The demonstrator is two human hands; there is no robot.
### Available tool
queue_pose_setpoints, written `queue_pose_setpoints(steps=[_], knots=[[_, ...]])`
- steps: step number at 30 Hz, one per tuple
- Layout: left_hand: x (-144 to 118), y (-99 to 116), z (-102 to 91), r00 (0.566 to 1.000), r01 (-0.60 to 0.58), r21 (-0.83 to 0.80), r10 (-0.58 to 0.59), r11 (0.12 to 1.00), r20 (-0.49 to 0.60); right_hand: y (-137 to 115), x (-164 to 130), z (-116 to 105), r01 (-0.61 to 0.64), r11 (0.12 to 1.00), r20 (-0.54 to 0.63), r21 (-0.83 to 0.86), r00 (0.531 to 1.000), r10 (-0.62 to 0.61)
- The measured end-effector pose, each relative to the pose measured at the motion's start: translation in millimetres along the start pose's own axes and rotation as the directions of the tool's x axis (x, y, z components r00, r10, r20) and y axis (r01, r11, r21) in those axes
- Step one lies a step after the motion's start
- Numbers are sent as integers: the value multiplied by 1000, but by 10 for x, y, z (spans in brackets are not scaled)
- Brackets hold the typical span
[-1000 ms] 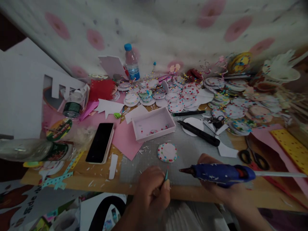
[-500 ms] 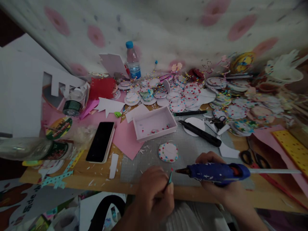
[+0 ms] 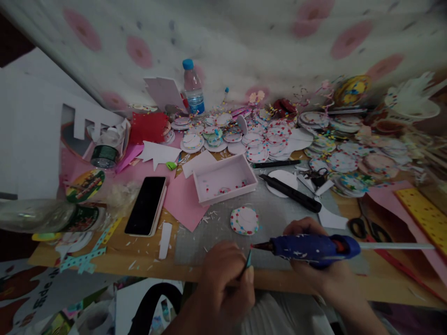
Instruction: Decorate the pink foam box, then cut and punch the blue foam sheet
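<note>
Left hand (image 3: 226, 275) pinching a pointed teal tool (image 3: 248, 259), right hand (image 3: 319, 278) clasping a blue glue gun (image 3: 310, 248), nozzle (image 3: 264, 246) near the tool's tip; dotted white disc (image 3: 245, 220) beyond on a gray mat (image 3: 192, 247)

Left hand (image 3: 228, 274) pinching, right hand (image 3: 319, 279) curled

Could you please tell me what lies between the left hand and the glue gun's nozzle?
In the head view, the teal tip of a pointed tool lies there, with a small red bit by the nozzle.
</note>
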State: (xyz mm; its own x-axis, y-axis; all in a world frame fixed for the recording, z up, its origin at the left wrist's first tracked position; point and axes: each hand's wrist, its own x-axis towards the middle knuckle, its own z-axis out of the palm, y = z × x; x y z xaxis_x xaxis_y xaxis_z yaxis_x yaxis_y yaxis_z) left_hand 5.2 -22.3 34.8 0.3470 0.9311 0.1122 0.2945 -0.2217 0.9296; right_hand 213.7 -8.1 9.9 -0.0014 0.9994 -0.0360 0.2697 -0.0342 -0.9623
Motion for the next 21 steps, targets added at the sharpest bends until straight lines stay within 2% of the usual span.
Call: queue_pose_setpoints(steps=[6, 10, 14, 21], knots=[[13, -6, 1, 997, -76, -10, 76, 997, -28, -55, -8, 6, -18, 1000, 6, -1, 1000, 18], [13, -20, 3, 997, -73, -6, 72, 997, -39, -26, -11, 6, -33, 999, -15, 0, 999, 33], [15, -31, 6, 996, -85, 5, 86, 996, -36, 27, 1, -14, -2, 999, 30, -46, 1000, 3], [9, -30, 10, 996, -77, -7, 77, 997, -52, -28, 3, 0, -20, 1000, 7, -24, 1000, 20]])
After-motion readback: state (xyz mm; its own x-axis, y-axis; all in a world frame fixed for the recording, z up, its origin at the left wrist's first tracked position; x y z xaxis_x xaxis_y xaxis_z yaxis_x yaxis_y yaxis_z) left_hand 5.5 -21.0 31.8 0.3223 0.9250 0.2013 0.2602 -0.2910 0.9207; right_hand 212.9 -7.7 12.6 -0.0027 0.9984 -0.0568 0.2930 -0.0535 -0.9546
